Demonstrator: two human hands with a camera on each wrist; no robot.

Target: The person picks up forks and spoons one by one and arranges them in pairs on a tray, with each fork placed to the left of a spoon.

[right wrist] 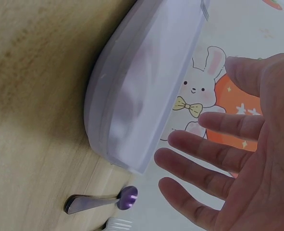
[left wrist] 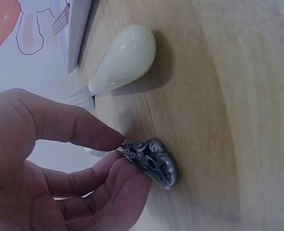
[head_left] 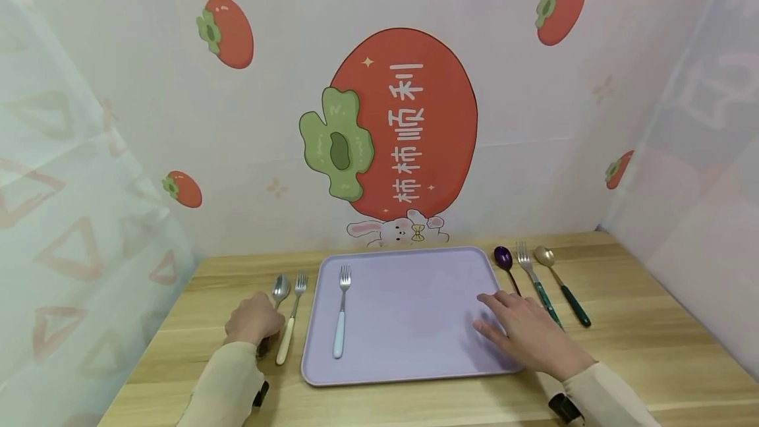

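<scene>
One fork with a pale blue handle point(head_left: 340, 321) already lies on the flat lilac plastic tray point(head_left: 409, 348), between my two hands; that much looks done to me. Five other pieces are still on the wooden table point(head_left: 640, 354). My left hand point(head_left: 253, 320) pinches the ornate dark metal handle of a silver spoon point(left wrist: 151, 161) between thumb and fingers, with a cream-handled fork point(head_left: 289, 325) just beside it on the tray side. My right hand point(head_left: 528, 335) hovers flat, fingers spread and holding nothing, over the tray's near right corner; beyond it lie a purple-bowled spoon point(head_left: 505, 262), a green-handled fork point(head_left: 536, 285) and a gold spoon with a green handle point(head_left: 563, 285). Only the left wrist view shows the pinch; the head view hides it under the knuckles.
</scene>
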